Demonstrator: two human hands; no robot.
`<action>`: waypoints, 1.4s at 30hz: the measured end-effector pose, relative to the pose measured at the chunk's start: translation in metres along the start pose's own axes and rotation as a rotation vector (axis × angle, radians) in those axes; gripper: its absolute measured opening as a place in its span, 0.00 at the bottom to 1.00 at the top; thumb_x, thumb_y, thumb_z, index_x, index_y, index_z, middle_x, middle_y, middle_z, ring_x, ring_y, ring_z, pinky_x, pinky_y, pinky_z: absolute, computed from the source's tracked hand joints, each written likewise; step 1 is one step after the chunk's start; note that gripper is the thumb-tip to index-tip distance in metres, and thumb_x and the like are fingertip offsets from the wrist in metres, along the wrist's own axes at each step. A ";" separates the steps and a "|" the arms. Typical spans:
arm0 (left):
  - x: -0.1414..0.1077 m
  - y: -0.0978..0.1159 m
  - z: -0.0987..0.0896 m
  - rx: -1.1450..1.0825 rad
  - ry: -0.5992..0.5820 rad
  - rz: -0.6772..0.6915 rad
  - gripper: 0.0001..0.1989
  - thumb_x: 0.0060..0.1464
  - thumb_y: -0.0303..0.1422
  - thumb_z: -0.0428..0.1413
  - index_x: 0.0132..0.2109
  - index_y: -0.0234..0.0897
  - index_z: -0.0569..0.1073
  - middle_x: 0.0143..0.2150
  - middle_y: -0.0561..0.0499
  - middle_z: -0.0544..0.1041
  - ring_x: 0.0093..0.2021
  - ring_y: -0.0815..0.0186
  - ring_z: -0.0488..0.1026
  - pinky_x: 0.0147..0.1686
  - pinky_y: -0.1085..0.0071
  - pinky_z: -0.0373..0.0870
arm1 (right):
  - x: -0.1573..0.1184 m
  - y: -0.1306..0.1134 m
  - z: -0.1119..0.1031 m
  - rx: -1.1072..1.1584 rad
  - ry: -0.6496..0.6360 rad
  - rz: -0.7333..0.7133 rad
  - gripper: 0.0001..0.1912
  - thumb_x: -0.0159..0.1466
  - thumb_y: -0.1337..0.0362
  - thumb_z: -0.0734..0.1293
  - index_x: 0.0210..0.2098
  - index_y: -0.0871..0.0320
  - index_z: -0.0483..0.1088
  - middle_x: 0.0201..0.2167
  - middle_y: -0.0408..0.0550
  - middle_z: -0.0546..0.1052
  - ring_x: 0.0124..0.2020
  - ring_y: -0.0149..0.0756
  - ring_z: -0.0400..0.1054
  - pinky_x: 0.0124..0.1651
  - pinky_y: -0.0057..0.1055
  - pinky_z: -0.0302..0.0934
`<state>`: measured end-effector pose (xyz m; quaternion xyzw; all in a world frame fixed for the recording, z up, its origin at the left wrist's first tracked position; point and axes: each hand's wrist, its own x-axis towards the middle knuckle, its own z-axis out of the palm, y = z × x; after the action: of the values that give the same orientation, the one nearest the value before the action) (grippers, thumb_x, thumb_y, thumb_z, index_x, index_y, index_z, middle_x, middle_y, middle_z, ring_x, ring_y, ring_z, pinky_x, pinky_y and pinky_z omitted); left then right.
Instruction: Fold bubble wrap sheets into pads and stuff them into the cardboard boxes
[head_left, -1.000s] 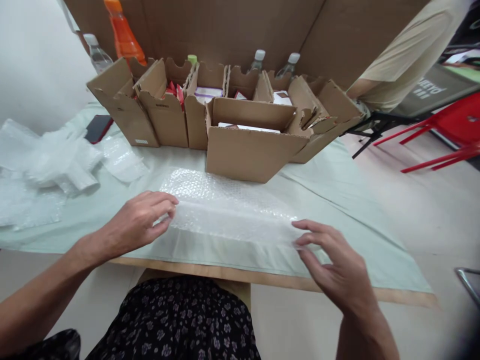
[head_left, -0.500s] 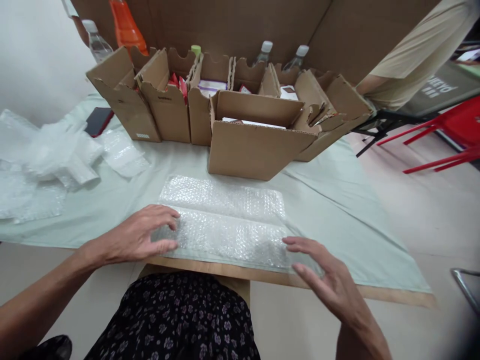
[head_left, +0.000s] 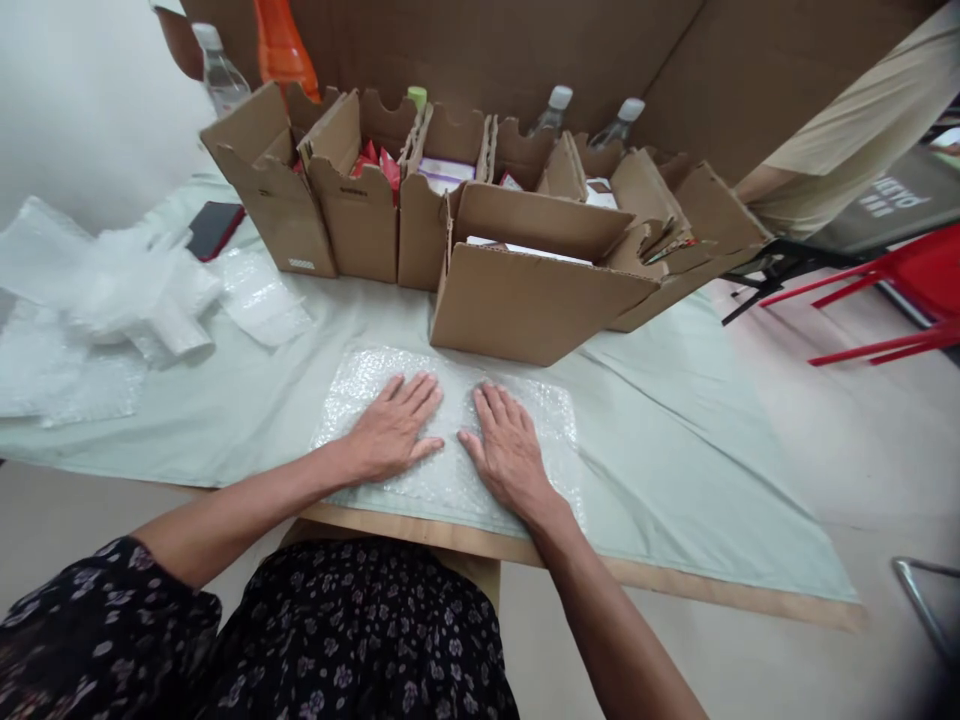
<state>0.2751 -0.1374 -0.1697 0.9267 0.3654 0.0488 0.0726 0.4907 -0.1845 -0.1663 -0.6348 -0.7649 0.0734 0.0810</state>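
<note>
A sheet of clear bubble wrap (head_left: 450,480) lies flat near the front edge of the table, in front of the cardboard boxes. My left hand (head_left: 397,425) rests palm down on its left half, fingers stretched out. On the right half, my right hand (head_left: 508,440) lies flat too, its fingers extended and pointing away from me. The two thumbs come close to each other without touching. Neither hand grips anything; parts of the wrap are hidden under them.
Several open cardboard boxes (head_left: 364,235) stand in a row at the back, one box (head_left: 532,310) in front of them. Loose bubble wrap (head_left: 112,300) is piled at left by a dark red-edged object (head_left: 215,230). Bottles (head_left: 223,80) stand behind. A person's trouser leg (head_left: 840,150) and red chair (head_left: 915,285) are at right.
Both hands have moved inward and forward from beside the wrap's edges and now press flat on it. The view has shifted slightly.
</note>
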 end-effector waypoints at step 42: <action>-0.059 -0.049 -0.021 0.019 -0.009 -0.353 0.34 0.70 0.46 0.41 0.72 0.26 0.56 0.77 0.29 0.51 0.78 0.44 0.46 0.73 0.41 0.40 | -0.060 0.079 -0.009 -0.114 0.191 0.218 0.29 0.74 0.51 0.54 0.68 0.58 0.63 0.70 0.59 0.66 0.71 0.55 0.58 0.68 0.57 0.56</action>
<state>0.1966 -0.1405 -0.1598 0.8489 0.5227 0.0275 0.0730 0.5792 -0.2289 -0.1766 -0.7218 -0.6831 -0.0222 0.1087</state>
